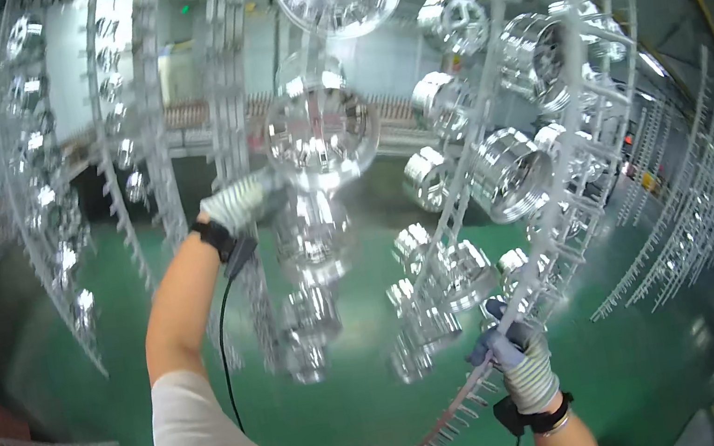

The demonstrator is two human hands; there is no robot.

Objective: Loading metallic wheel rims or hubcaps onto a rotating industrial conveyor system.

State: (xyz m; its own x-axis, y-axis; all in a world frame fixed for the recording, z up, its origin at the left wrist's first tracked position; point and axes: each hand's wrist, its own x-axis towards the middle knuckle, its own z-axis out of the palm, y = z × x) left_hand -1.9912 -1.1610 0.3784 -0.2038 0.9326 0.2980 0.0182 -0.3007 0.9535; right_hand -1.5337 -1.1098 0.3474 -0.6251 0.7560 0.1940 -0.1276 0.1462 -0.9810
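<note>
Both gloved grips closed: left hand (242, 202) on chrome part (321, 130), right hand (519, 356) around rack bar (532, 283).

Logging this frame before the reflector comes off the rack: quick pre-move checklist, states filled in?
1. Left hand gloved and at the shiny reflector: ok.
2. Grip on that reflector closed: cannot tell, blurred.
3. Right hand gripping the rack bar: ok.
4. Wrist cable free of the rack pegs: ok, hangs along the arm.
5. Neighbouring reflectors seated on pegs: cannot tell.
</note>
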